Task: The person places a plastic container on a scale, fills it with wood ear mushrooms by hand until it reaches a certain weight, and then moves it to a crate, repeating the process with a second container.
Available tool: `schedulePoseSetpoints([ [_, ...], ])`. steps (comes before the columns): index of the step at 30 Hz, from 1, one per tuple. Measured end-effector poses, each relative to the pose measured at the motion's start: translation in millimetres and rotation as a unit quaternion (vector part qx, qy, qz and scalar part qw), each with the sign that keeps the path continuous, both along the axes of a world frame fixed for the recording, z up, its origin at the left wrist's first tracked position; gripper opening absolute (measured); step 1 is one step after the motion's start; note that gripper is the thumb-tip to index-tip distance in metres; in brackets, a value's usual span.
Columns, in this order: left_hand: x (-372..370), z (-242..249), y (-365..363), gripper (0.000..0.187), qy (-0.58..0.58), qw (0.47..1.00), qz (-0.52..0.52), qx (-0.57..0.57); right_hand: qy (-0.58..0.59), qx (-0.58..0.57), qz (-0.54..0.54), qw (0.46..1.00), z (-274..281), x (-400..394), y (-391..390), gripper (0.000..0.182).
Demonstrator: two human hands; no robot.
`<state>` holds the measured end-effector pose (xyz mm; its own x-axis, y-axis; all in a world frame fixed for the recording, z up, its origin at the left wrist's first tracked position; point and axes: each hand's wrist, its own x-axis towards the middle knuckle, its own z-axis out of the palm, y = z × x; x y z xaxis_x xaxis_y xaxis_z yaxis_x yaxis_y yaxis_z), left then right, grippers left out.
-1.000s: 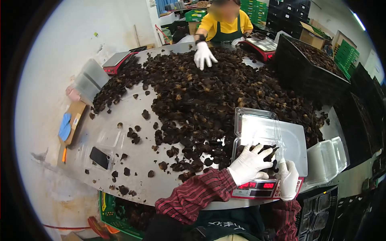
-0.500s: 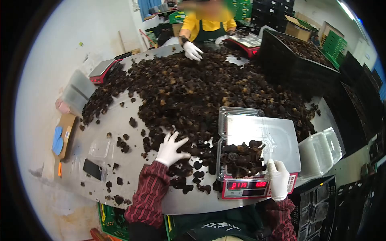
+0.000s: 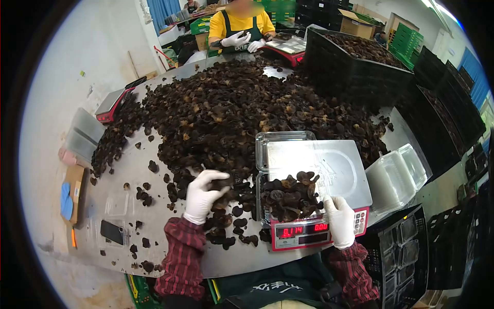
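Dark, ruffled pieces (image 3: pixel 221 108) are heaped across a metal tabletop (image 3: pixel 231 262), where a gloved left hand (image 3: pixel 199 198) is held low over the near edge of the pile. Its grip is partly open, thumb and fingers parted; dark pieces are seen between them, though whether any is held cannot be told. On a red-and-white scale (image 3: pixel 345 172), a clear box (image 3: pixel 259 198) is partly filled with the same pieces, its lid (image 3: pixel 285 135) folded back. The gloved right hand (image 3: pixel 340 224) is placed at the box's right side, fingers bent; whether its grip is closed on the rim cannot be told. Nested clear containers (image 3: pixel 393 180) are stacked right of the scale. Across the tabletop, a co-worker (image 3: pixel 239 26) in yellow is pictured.
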<state>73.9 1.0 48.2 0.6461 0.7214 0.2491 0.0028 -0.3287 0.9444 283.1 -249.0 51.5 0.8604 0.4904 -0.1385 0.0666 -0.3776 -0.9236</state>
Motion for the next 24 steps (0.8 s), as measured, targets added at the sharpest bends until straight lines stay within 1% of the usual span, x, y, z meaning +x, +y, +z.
schedulePoseSetpoints([
  [1, 16, 17, -15, 0.035, 0.002, 0.998, -0.022, 0.059, -0.038, 0.021, 0.005, 0.999, -8, 1, 0, 0.027],
  [2, 32, 30, -27, 0.037, 0.003, 0.992, -0.043, 0.118, -0.038, 0.021, 0.005, 0.999, -11, 2, 0, 0.027],
  [4, 60, 46, -48, 0.039, 0.005, 0.969, -0.155, 0.193, -0.041, 0.025, 0.011, 0.999, -13, 2, 0, 0.025],
  [6, 92, 24, -52, 0.038, 0.012, 0.920, -0.286, 0.267, -0.057, 0.012, 0.010, 0.998, -13, 2, -1, 0.024],
  [7, 106, 10, -55, 0.038, 0.021, 0.901, -0.311, 0.302, -0.072, -0.003, 0.007, 0.997, -13, 2, 1, 0.024],
  [8, 114, 3, -56, 0.039, 0.032, 0.880, -0.334, 0.336, -0.129, 0.004, 0.017, 0.992, -5, -1, 1, 0.023],
  [9, 113, 11, -59, 0.044, 0.056, 0.888, -0.338, 0.308, -0.122, 0.009, 0.014, 0.992, -6, 0, 0, 0.023],
  [10, 110, 23, -62, 0.047, 0.045, 0.902, -0.347, 0.254, -0.114, 0.013, 0.010, 0.993, -6, 1, -1, 0.023],
  [11, 105, 34, -64, 0.047, 0.042, 0.902, -0.326, 0.280, -0.073, 0.024, 0.013, 0.997, -3, 0, -1, 0.024],
  [12, 101, 40, -64, 0.047, 0.038, 0.901, -0.305, 0.305, -0.074, 0.021, 0.019, 0.997, -5, 2, -2, 0.024],
  [14, 97, 32, -62, 0.041, -0.004, 0.905, -0.280, 0.320, -0.074, 0.035, 0.019, 0.996, -8, 1, -1, 0.023],
  [16, 92, 15, -74, 0.038, 0.044, 0.889, -0.237, 0.389, -0.078, 0.032, 0.021, 0.996, -7, -1, 2, 0.023],
  [17, 90, 11, -79, 0.035, 0.090, 0.874, -0.236, 0.414, -0.083, 0.028, 0.017, 0.996, -5, -2, 3, 0.024],
  [18, 86, 15, -83, 0.038, 0.080, 0.873, -0.217, 0.429, -0.083, 0.028, 0.022, 0.996, -5, -1, 2, 0.024],
  [20, 78, 20, -81, 0.039, -0.015, 0.920, -0.187, 0.345, -0.010, 0.055, 0.016, 0.998, -5, 2, -1, 0.025],
  [21, 70, 24, -75, 0.038, -0.050, 0.932, -0.180, 0.309, -0.013, 0.058, 0.012, 0.998, -3, 3, -4, 0.025],
  [22, 59, 26, -75, 0.033, -0.053, 0.950, -0.108, 0.288, -0.013, 0.055, 0.009, 0.998, -5, 6, -7, 0.025],
  [23, 48, 24, -72, 0.032, -0.023, 0.958, -0.042, 0.282, -0.013, 0.075, -0.003, 0.997, -9, 10, -10, 0.025],
  [24, 38, 10, -63, 0.032, 0.020, 0.968, 0.008, 0.251, -0.012, 0.094, -0.018, 0.995, -12, 13, -15, 0.025],
])
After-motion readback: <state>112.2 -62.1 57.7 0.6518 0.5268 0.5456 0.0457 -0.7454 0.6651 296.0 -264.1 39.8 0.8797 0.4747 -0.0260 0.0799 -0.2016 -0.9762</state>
